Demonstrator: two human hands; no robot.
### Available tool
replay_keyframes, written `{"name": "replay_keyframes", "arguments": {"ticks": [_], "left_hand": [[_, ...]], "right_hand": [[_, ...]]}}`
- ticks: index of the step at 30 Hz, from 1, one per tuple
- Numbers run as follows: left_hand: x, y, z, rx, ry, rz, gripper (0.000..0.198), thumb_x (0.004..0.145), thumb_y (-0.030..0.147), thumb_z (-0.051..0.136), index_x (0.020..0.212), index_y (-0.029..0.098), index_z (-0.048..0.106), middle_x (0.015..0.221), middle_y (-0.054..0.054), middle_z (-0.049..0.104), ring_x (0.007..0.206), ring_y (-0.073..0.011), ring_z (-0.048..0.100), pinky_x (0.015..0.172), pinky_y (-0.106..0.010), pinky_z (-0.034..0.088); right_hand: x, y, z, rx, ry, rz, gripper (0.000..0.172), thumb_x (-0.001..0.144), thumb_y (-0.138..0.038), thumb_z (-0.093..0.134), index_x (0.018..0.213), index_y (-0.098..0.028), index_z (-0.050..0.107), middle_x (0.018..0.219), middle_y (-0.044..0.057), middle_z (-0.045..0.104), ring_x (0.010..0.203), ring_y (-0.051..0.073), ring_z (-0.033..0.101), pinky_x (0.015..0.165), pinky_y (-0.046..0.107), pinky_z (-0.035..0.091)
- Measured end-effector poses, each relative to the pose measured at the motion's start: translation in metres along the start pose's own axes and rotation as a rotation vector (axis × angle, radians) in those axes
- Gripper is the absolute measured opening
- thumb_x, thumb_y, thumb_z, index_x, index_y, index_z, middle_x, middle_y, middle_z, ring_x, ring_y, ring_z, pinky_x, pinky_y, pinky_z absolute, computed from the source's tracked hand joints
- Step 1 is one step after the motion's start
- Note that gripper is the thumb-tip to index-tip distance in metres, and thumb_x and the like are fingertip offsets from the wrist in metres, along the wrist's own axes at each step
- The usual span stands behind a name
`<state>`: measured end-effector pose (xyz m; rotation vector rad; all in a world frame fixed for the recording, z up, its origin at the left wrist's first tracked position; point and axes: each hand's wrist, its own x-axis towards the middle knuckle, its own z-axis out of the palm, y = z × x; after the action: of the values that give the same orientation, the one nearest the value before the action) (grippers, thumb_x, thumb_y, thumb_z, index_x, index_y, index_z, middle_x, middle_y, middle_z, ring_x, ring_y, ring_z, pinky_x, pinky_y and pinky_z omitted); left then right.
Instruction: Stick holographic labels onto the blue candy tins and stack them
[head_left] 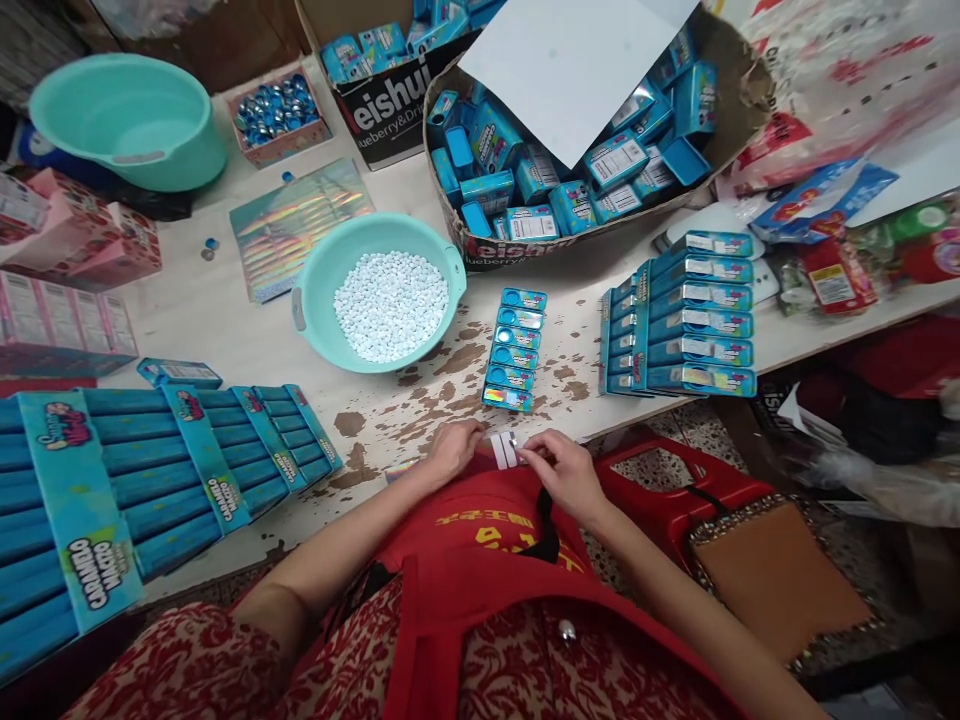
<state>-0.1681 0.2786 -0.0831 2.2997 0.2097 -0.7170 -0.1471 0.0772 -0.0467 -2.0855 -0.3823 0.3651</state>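
A small white strip with dark lines and a shiny silver edge (505, 450) is held just off the table's front edge, over the red apron. My right hand (562, 470) pinches its right end between thumb and fingertips. Curled at the strip's left end is my left hand (452, 452), fingers closed; its exact grip is partly hidden. Straight ahead of the strip, a row of several small blue tins (515, 345) lies on the table. Round recesses show in most of them, and the nearest has a shiny rainbow patch.
A turquoise basin (304, 275) holds white candies (390, 305). Behind stands a carton (465, 250) of blue boxes under a white sheet (570, 70). Packed blue displays stand left (232, 450) and right (679, 320). Holographic sheets (289, 220) lie behind the basin; a red stool (660, 480) is right.
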Motion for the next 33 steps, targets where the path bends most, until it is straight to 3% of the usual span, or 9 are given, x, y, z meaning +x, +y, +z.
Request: {"name": "replay_keyframes", "arguments": {"ticks": [4, 7, 11, 15, 18, 21, 24, 28, 33], "left_hand": [[-0.016, 0.027, -0.028, -0.416, 0.129, 0.156, 0.035, 0.088, 0.041, 0.043, 0.108, 0.02, 0.061, 0.103, -0.005, 0.067, 0.095, -0.0183, 0.06, 0.085, -0.028, 0.045], [-0.012, 0.046, -0.042, -0.641, -0.041, 0.266, 0.051, 0.075, 0.042, 0.063, 0.12, 0.02, 0.052, 0.121, -0.007, 0.059, 0.105, -0.0195, 0.057, 0.085, -0.028, 0.047], [0.008, 0.049, -0.049, -0.744, -0.186, 0.163, 0.031, 0.075, 0.044, 0.06, 0.083, 0.014, 0.06, 0.076, -0.004, 0.065, 0.071, -0.0146, 0.06, 0.07, -0.028, 0.048], [0.027, 0.043, -0.064, -0.671, -0.162, 0.034, 0.026, 0.079, 0.038, 0.053, 0.087, 0.014, 0.057, 0.058, 0.002, 0.056, 0.053, -0.0111, 0.053, 0.057, -0.025, 0.044], [0.043, 0.04, -0.079, -0.464, -0.071, 0.122, 0.025, 0.082, 0.031, 0.045, 0.102, 0.017, 0.052, 0.058, 0.004, 0.053, 0.052, -0.011, 0.05, 0.054, -0.023, 0.04], [0.057, 0.037, -0.086, -0.229, -0.011, 0.217, 0.023, 0.083, 0.024, 0.04, 0.104, 0.018, 0.047, 0.059, 0.005, 0.051, 0.055, -0.0121, 0.049, 0.057, -0.024, 0.038], [0.07, 0.032, -0.08, -0.12, -0.024, 0.229, 0.022, 0.083, 0.021, 0.038, 0.104, 0.018, 0.044, 0.06, 0.005, 0.05, 0.056, -0.013, 0.048, 0.059, -0.025, 0.037], [0.079, 0.024, -0.063, -0.196, 0.001, 0.196, 0.024, 0.085, 0.021, 0.034, 0.107, 0.016, 0.041, 0.063, 0.003, 0.053, 0.058, -0.0132, 0.051, 0.063, -0.025, 0.041], [0.075, 0.01, -0.051, -0.069, 0.131, 0.01, 0.038, 0.084, 0.024, 0.043, 0.121, 0.014, 0.044, 0.091, -0.009, 0.066, 0.089, -0.0244, 0.062, 0.081, -0.035, 0.044]], "right_hand": [[0.012, -0.024, -0.017, 0.236, 0.128, 0.166, 0.022, 0.08, -0.04, 0.061, 0.071, -0.02, 0.06, 0.065, -0.002, 0.06, 0.059, 0.013, 0.053, 0.059, 0.025, 0.044], [0.025, -0.033, -0.016, 0.381, 0.193, 0.201, 0.022, 0.075, -0.04, 0.065, 0.071, -0.019, 0.06, 0.066, -0.001, 0.061, 0.062, 0.013, 0.054, 0.062, 0.026, 0.045], [0.042, -0.03, -0.003, 0.555, 0.264, 0.272, 0.027, 0.071, -0.043, 0.068, 0.071, -0.018, 0.059, 0.066, 0.0, 0.061, 0.061, 0.014, 0.055, 0.06, 0.026, 0.046], [0.06, -0.015, 0.021, 0.463, 0.451, 0.336, 0.03, 0.07, -0.047, 0.067, 0.074, -0.018, 0.063, 0.081, 0.004, 0.06, 0.077, 0.018, 0.057, 0.07, 0.031, 0.048], [0.076, -0.002, 0.04, 0.334, 0.628, 0.363, 0.028, 0.068, -0.046, 0.068, 0.071, -0.018, 0.067, 0.1, 0.008, 0.054, 0.099, 0.023, 0.052, 0.088, 0.038, 0.043], [0.087, 0.008, 0.054, 0.304, 0.703, 0.394, 0.025, 0.069, -0.043, 0.067, 0.07, -0.018, 0.067, 0.103, 0.009, 0.048, 0.105, 0.024, 0.049, 0.096, 0.04, 0.039], [0.092, 0.016, 0.064, 0.327, 0.712, 0.4, 0.023, 0.071, -0.041, 0.064, 0.069, -0.018, 0.063, 0.105, 0.009, 0.045, 0.107, 0.023, 0.048, 0.091, 0.038, 0.042], [0.093, 0.025, 0.068, 0.318, 0.732, 0.381, 0.023, 0.067, -0.038, 0.065, 0.072, -0.018, 0.055, 0.105, 0.009, 0.048, 0.104, 0.022, 0.05, 0.086, 0.037, 0.045], [0.088, 0.03, 0.063, 0.419, 0.745, 0.438, 0.048, 0.071, -0.042, 0.061, 0.109, -0.019, 0.044, 0.118, 0.013, 0.049, 0.103, 0.021, 0.052, 0.083, 0.036, 0.048]]}}
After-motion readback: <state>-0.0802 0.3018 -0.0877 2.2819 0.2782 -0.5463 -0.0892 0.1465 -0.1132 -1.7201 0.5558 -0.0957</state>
